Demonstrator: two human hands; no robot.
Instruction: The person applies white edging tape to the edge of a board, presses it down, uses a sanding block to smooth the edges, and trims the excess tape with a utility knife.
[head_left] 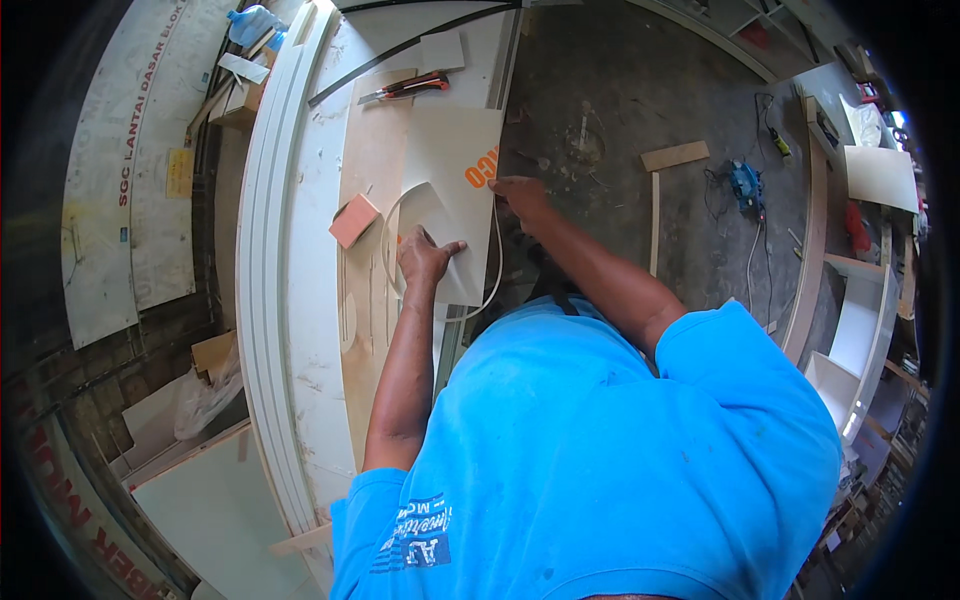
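Note:
A white panel with orange lettering lies across a pale wooden board on the workbench. My left hand rests on the panel's near part, thumb stretched out to the right and fingers apart. My right hand is closed in a pinch at the panel's right edge, on a thin white edging strip. This strip hangs in a loop below the edge and curls round by my left hand; its exact end is hidden. To the left sits a pinkish-red block. Beyond the panel lies an orange-and-black utility knife.
The pale wooden board runs along the white workbench. White grooved profiles line its left side. On the grey floor at right are a blue power tool with a cord and wooden strips. A white cabinet frame stands farther right.

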